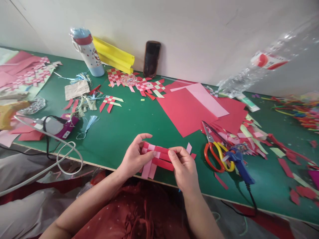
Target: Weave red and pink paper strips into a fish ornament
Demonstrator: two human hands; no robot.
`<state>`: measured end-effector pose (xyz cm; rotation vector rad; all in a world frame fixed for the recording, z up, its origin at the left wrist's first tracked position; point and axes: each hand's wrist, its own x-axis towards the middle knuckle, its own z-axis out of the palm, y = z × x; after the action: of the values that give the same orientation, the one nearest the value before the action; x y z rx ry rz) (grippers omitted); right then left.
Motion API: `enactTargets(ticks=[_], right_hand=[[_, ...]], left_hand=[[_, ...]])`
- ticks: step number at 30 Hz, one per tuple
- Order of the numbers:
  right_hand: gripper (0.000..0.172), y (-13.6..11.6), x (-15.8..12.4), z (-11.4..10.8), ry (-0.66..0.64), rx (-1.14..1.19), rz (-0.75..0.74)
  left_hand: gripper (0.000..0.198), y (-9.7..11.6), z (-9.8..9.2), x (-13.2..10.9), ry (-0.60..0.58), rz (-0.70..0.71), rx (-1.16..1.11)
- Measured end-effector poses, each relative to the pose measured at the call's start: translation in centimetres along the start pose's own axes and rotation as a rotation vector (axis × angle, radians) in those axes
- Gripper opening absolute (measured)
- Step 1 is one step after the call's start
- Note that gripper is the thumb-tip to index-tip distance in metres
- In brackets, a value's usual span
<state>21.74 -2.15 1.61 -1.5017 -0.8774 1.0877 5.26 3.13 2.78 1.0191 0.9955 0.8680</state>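
Observation:
Near the front edge of the green table (129,126), both my hands hold a woven piece of red and pink paper strips (159,159). My left hand (136,156) grips its left side, thumb on top and index finger raised. My right hand (183,167) pinches a red strip at the weave's right end. Loose pink strip ends hang below and stick out to the right.
Red and pink paper sheets (191,109) lie beyond. Scissors (214,151) and a blue glue gun (240,162) sit to the right among paper scraps. A water bottle (87,51), phone (151,59), finished weaves (134,81), tassels and cables fill the back and left.

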Motion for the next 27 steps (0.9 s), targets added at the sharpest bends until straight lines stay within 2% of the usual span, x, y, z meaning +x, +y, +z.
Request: enactTargets(ticks=[6,13,18,20,23,27], right_hand=[[0.023,0.2,-0.1,0.2,-0.017,0.026,-0.005],[0.022,0.1,0.0,0.4,0.02,0.067,-0.04],[0.036,-0.3,-0.2,0.7,-0.193,0.284,0.057],[0.037,-0.3,-0.4,0.9,-0.237,0.307,0.093],[0.034,0.0,-0.6,1.2,-0.211,0.261,0.107],[0.03,0.4,-0.6,1.6,-0.14,0.216,0.064]], left_hand=[[0.068,0.4,-0.4,-0.1,-0.111,-0.063,0.016],[0.074,0.2,-0.5,0.0,-0.089,-0.04,0.041],[0.071,0.1,-0.3,0.3,-0.022,-0.037,-0.13],[0.072,0.1,-0.2,0.2,-0.027,-0.04,-0.152],[0.074,0.1,-0.3,0.0,-0.074,-0.063,-0.104],[0.074,0.1,-0.3,-0.2,-0.027,-0.027,-0.065]])
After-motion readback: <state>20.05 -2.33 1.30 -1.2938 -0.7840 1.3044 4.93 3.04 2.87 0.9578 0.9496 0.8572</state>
